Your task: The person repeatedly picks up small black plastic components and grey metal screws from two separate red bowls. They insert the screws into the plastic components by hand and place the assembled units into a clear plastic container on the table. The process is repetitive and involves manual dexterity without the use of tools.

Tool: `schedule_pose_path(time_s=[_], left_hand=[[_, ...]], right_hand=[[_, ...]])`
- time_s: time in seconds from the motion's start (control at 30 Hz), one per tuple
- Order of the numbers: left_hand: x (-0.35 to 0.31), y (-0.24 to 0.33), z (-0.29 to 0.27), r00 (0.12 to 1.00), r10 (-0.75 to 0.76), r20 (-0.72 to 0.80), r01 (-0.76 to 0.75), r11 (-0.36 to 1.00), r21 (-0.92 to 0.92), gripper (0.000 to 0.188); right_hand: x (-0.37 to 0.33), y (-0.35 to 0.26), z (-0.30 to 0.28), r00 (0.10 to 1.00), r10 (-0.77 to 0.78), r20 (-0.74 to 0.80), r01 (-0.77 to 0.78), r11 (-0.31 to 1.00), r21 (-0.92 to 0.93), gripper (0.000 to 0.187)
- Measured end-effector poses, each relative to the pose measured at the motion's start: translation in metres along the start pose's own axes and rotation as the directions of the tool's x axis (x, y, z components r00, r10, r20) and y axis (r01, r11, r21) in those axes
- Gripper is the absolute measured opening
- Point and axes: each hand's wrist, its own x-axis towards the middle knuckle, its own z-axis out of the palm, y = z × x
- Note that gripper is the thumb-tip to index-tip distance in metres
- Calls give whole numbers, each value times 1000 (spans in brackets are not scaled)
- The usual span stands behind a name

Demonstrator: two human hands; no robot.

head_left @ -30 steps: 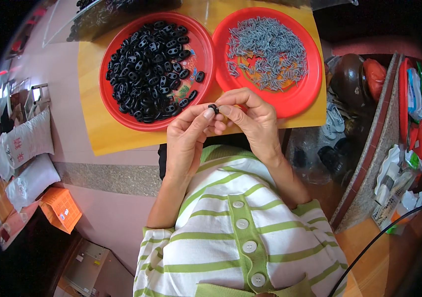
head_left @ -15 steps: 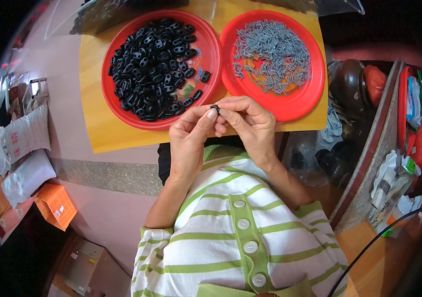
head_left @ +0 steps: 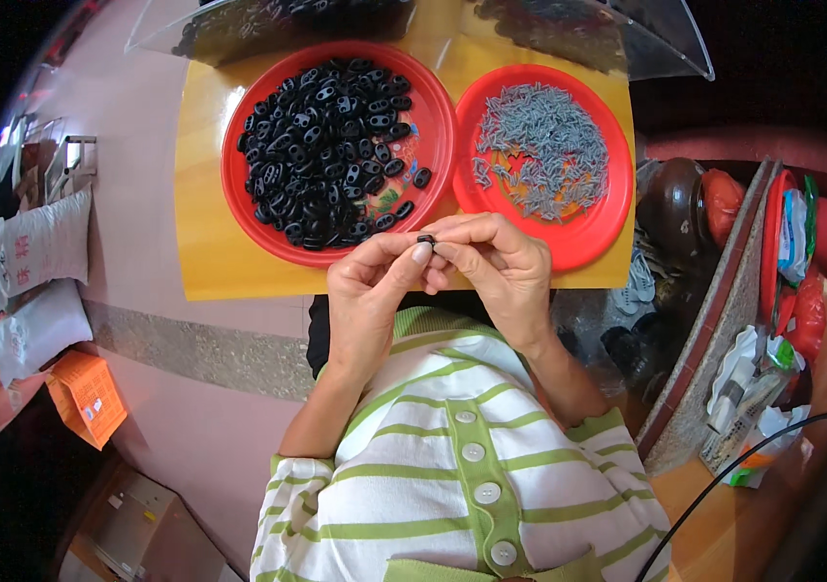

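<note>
Thumb and fingers of my left hand point(head_left: 375, 276) pinch a small black oval two-hole plastic piece point(head_left: 426, 240) in front of the plates. My right hand point(head_left: 496, 267) meets it there, its thumb and forefinger closed at the piece's right side; whatever they hold is hidden. Beyond my left hand, a red plate point(head_left: 239, 209) carries a heap of black two-hole pieces point(head_left: 312, 145). Beyond my right hand, a second red plate point(head_left: 593, 233) bears a pile of small grey metal screws or pins point(head_left: 544, 141).
Both plates rest on a yellow board point(head_left: 210, 276). Clear plastic bins point(head_left: 661, 44) with dark contents stand at its far edge. On the right are a brown jar point(head_left: 670, 199) and a ledge with bags; a black cable point(head_left: 724, 456) runs nearby. An orange basket point(head_left: 89, 398) sits at left.
The plates and board appear lower in the picture as the view shifts. My hands stay together at the black piece, with barely any change of grip.
</note>
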Motion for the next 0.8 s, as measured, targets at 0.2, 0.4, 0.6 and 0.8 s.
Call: schedule_pose_path(time_s=[0.2,0.4,0.6,0.8], left_hand=[[11,2,-10,999,37,-5,-37,999,-4,10],[15,8,-21,992,97,-85,-97,995,13,12],[17,9,-26,991,84,-102,-84,996,6,13],[20,9,-28,993,60,-102,-59,998,14,12]], right_hand=[[9,8,8,1000,-4,-28,3,999,-37,6],[62,-12,-4,960,-200,198,281,659,-698,9],[86,13,4,896,-270,352,419,251,-873,19],[85,20,5,901,-239,361,416,247,-875,21]])
